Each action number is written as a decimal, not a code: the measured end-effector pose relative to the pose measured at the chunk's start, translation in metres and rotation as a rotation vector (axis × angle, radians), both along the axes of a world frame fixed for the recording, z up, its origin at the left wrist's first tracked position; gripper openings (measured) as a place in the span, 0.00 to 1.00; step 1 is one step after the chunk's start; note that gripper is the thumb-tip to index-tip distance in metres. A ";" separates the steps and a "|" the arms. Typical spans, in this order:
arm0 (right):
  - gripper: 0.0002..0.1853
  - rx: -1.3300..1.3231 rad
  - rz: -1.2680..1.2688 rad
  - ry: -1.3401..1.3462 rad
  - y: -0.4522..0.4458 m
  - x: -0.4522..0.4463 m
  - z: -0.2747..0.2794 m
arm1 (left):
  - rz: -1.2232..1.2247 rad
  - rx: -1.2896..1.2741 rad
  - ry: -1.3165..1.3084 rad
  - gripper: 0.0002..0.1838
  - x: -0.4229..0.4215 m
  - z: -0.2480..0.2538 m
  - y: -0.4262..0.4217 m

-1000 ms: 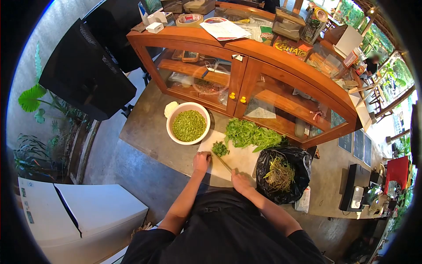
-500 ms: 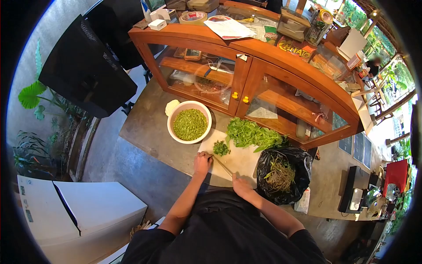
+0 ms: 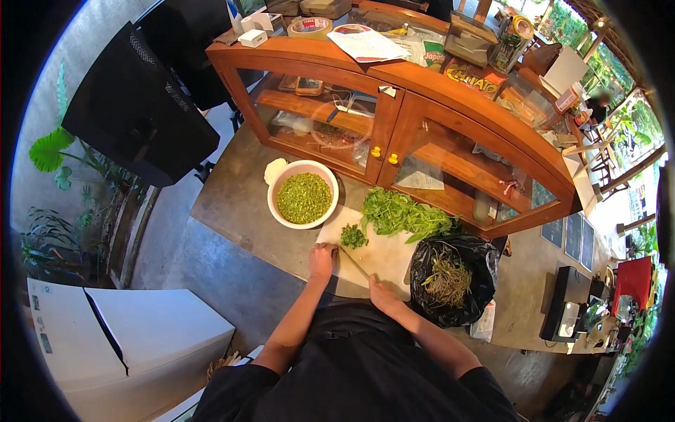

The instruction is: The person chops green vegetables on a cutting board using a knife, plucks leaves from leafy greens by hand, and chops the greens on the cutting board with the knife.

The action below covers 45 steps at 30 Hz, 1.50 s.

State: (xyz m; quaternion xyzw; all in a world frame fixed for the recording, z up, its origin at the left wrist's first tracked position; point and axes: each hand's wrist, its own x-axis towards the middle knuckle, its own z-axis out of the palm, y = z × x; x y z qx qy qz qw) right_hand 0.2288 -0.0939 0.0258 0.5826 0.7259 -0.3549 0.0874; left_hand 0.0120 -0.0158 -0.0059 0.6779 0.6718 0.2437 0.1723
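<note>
A knife (image 3: pixel 354 261) is gripped in my right hand (image 3: pixel 383 294), its blade slanting up and left over the white cutting board (image 3: pixel 387 261). My left hand (image 3: pixel 323 260) is closed at the board's left edge, by the knife tip; what its fingers hold is too small to tell. Chopped greens (image 3: pixel 354 236) lie in a small heap just above the blade. Leafy green stems (image 3: pixel 401 214) rest along the board's far side. Beyond my left hand stands a pale bowl (image 3: pixel 304 224) of chopped green pieces. A black plastic bag (image 3: pixel 485 261) with rooty trimmings (image 3: pixel 448 279) sits right of the board.
A wooden glass-door cabinet (image 3: pixel 394 105) stands behind the board, with tape, papers and boxes on top. Left are a black speaker (image 3: pixel 140 112) and a white appliance (image 3: pixel 155 316). A distant person (image 3: pixel 598 109) is at the upper right.
The knife's tip has moved down from the heap of chopped greens to beside my left hand. My right hand has shifted slightly with it.
</note>
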 end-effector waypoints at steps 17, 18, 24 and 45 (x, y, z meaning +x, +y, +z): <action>0.13 0.119 0.094 -0.061 0.017 0.007 0.012 | -0.075 0.007 0.113 0.05 0.000 0.007 0.002; 0.13 0.146 0.098 -0.065 0.018 0.008 0.013 | -0.071 0.011 0.113 0.05 0.001 0.007 0.003; 0.17 0.095 0.050 -0.030 0.022 0.007 0.020 | -0.024 -0.015 -0.006 0.06 0.003 0.004 0.006; 0.13 0.006 -0.010 -0.020 0.007 -0.018 -0.005 | -0.047 0.035 0.067 0.06 0.000 0.001 0.001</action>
